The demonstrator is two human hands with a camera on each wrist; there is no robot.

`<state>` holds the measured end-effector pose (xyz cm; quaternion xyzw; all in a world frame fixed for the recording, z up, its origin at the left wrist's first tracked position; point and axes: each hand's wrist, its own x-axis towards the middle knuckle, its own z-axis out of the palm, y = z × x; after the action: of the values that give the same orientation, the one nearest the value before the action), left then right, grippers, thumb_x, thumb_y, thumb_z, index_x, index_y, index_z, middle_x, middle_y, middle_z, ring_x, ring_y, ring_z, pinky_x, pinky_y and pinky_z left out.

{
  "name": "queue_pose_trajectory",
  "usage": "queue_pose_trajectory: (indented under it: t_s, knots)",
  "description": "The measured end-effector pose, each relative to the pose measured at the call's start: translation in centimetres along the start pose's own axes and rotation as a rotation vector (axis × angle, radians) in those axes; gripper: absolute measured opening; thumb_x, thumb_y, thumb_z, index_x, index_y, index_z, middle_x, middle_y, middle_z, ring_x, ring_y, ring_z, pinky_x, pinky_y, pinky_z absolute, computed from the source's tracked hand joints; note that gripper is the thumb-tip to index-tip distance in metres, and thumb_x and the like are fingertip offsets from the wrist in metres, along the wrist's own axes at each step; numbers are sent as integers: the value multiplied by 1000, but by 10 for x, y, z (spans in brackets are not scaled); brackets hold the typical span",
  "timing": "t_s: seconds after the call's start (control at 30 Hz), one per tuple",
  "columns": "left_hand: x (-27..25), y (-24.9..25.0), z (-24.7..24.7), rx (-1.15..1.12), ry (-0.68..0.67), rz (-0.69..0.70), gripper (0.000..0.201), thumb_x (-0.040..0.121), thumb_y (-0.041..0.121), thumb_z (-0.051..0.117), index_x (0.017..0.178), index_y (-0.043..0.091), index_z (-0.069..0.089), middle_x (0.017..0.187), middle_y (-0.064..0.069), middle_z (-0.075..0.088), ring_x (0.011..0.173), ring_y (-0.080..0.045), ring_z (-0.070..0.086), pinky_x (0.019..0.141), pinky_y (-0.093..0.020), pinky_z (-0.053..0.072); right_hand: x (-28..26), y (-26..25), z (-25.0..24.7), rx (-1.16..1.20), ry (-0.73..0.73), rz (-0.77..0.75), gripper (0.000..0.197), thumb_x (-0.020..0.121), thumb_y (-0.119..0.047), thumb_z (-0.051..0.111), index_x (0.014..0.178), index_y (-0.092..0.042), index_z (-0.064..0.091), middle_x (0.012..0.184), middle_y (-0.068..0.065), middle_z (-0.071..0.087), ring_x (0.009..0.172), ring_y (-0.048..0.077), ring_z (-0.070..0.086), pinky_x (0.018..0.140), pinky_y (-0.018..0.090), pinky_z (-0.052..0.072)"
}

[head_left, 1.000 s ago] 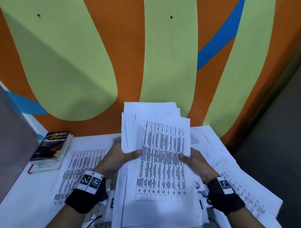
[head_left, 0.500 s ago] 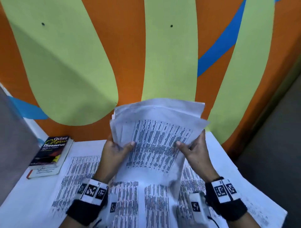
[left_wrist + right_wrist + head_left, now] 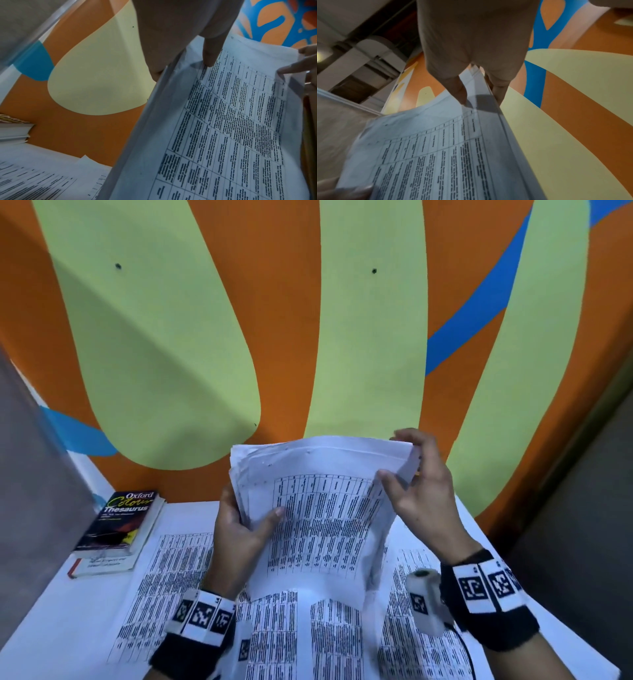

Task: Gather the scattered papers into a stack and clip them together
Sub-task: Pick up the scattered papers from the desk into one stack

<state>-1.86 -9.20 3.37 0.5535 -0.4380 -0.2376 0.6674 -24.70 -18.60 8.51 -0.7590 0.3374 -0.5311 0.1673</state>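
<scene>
I'm squaring the stack (image 3: pixel 318 518), left hand (image 3: pixel 236 529) and right hand (image 3: pixel 421 494) both gripping it; next, tap its edges flush on the counter (image 3: pixel 68 621).

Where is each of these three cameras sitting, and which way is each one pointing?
Head: worn on the head, looking forward and down at the stack of papers, table and painted wall; both hands show, left hand and right hand.
Left wrist: looks along the left hand at the stack's left edge.
Right wrist: looks along the right hand, its thumb on the stack's top right corner.
Shared: all three show the stack and wall.
</scene>
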Motion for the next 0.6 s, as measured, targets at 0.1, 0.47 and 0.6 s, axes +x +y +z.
queue_pose_trajectory:
  t_s: [0.1,0.47,0.6]
  knots:
    - [-2,-1,-1,-14,11,-10,55,79,-3,70,116,30,45,115,6,63,100,2,65,90,-21,54,-4,-1,-1,30,-31,-7,78,85,-2,66,145,-35,27,137,2,41,125,7,45,89,26,52]
    - [-4,-7,6,85,37,26,23,96,0,47,96,23,52,98,6,62,87,18,57,70,-4,43,-30,28,35,404,-95,474,49,93,2,54,130,-29,43,119,-3,61,107,2,59,99,43,46]
    - [7,11,7,65,72,66,25,97,5,48,93,29,46,95,7,59,79,15,57,65,-1,42,-20,2,33,386,-11,345,37,97,1,47,131,-11,41,96,-13,53,80,-16,52,78,13,41]
